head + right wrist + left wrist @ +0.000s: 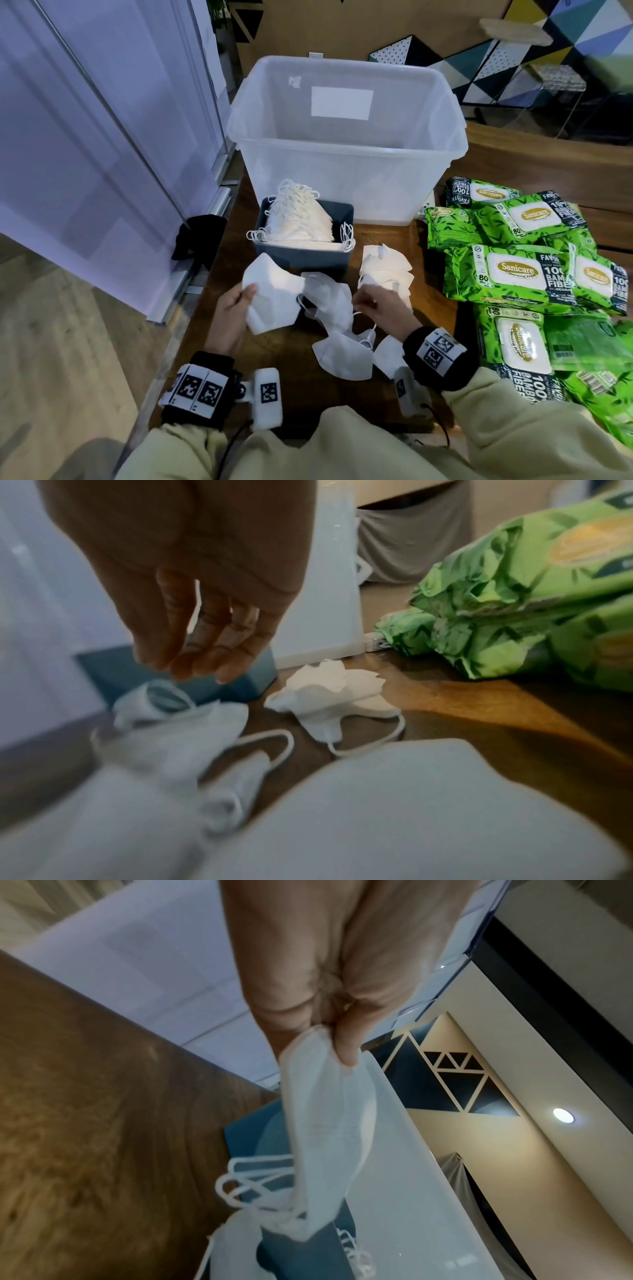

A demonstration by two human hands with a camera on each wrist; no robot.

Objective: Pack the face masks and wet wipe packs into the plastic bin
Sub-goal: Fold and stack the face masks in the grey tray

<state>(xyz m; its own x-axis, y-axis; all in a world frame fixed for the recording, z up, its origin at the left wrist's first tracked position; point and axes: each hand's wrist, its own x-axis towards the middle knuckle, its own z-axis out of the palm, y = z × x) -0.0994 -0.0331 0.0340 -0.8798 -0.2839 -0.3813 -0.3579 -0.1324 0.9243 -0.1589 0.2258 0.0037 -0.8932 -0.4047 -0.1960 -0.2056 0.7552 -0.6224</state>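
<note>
I am seeing the left hand pinching one white face mask above the table, its long axis running diagonally toward the plastic bin; the right hand is hanging with relaxed fingers, grasping nothing

Wipe packs: "Sanicare", "80" (also "100% BAMBOO FIBER").

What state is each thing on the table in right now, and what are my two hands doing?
Plastic bin: lidless, upright, looks empty.
Blue tray: heaped with masks.
Held mask: gripped by left hand.
Loose masks: scattered on table.
Right hand: open, over loose masks.
Wet wipe packs: piled, sealed, unpacked.
</note>
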